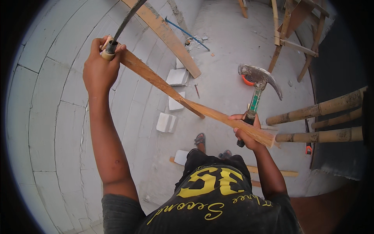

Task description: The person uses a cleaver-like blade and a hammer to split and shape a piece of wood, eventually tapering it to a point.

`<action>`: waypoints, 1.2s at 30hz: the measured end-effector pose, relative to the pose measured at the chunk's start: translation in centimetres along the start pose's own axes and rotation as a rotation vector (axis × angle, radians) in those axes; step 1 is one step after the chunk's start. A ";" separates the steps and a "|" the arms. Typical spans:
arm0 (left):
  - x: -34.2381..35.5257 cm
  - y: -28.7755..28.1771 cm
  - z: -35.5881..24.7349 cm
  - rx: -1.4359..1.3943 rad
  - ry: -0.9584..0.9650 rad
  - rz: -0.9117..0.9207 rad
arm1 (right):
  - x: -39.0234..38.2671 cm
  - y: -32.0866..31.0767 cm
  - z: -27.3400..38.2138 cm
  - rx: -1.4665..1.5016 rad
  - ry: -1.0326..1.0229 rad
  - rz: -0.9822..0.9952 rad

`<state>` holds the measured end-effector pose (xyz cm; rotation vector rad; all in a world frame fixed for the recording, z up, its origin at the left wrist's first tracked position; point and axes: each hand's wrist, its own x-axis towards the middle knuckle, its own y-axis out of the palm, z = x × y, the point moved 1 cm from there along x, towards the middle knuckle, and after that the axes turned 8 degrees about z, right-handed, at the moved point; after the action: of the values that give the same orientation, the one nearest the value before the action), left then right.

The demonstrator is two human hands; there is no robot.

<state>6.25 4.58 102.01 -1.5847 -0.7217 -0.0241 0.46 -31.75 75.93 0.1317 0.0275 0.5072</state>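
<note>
My left hand [102, 70], raised at the upper left beside the wall, is closed at the far end of a long wooden strip [165, 87]. The same hand holds a tool with a long dark metal shaft or blade [127, 18], a round metal collar and a pale ring; most of its handle is hidden in the fist. Slanting down to the right, the strip crosses in front of my body. My right hand [253, 136] grips its near end together with a claw hammer [261, 77]. The worn metal head points up, above a green and black handle.
A pale block wall [50, 117] rises on the left, with a plank [167, 37] leaning on it. White blocks [166, 123] and a blue bar [187, 33] lie near its foot. Bamboo poles [319, 111], a saw [308, 148], an orange bowl [247, 80] and a wooden trestle [298, 46] are rightward.
</note>
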 end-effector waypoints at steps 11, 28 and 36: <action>3.4 0.3 6.9 -0.098 0.028 0.010 | 2.1 2.8 -1.0 -0.718 -0.031 0.438; 1.7 0.8 4.9 0.189 0.089 -0.117 | 3.1 -10.4 -3.9 0.497 -0.074 -1.435; 6.7 2.9 1.8 0.251 0.040 -0.016 | 5.7 1.2 11.4 0.100 -0.702 -0.875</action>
<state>12.21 9.14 101.92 -1.3355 -0.6787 0.0226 5.51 -29.27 87.45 0.3670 -0.5570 -0.4331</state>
